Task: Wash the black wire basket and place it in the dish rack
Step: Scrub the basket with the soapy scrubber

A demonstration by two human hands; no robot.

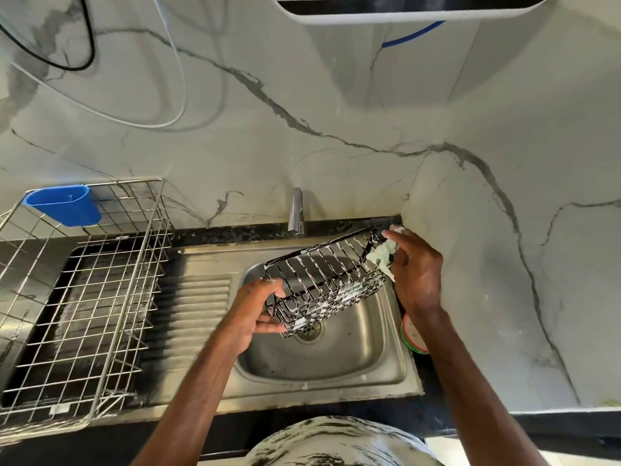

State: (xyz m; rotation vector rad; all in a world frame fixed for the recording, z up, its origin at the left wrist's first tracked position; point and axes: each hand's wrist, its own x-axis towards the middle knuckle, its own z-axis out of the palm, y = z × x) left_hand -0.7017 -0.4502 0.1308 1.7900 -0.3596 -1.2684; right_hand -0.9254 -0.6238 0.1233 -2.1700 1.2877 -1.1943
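Basket [327,284]: black wire, streaked with white foam; held in the air over the sink [322,361], tilted, probably for letting suds fall into the bowl rather than onto the counter
Left hand [258,307]: curled round the near-left end of the basket, thumb over the top wire, fingers beneath; serving as the steady anchor against the scrubbing push from the other end
Right hand [416,267]: pinching a soapy pale green sponge [381,255], pressed against the far-right end wires; set opposite the left, likely for working that end without turning the basket
Tap [296,213]: just behind the basket, spout over the bowl; no running water visible, fitting a soaping step ahead of rinsing
Dish rack [84,297]: steel wire, well apart to the left past the ribbed drainboard [198,297], with a blue cup [65,205] hooked on its back rail; likely parked there for draining toward the sink
Stage: judged mid-scrub; rinse and move to the rack not yet done
Risk: foamy, slippery wires, so a firm left grip worth keeping
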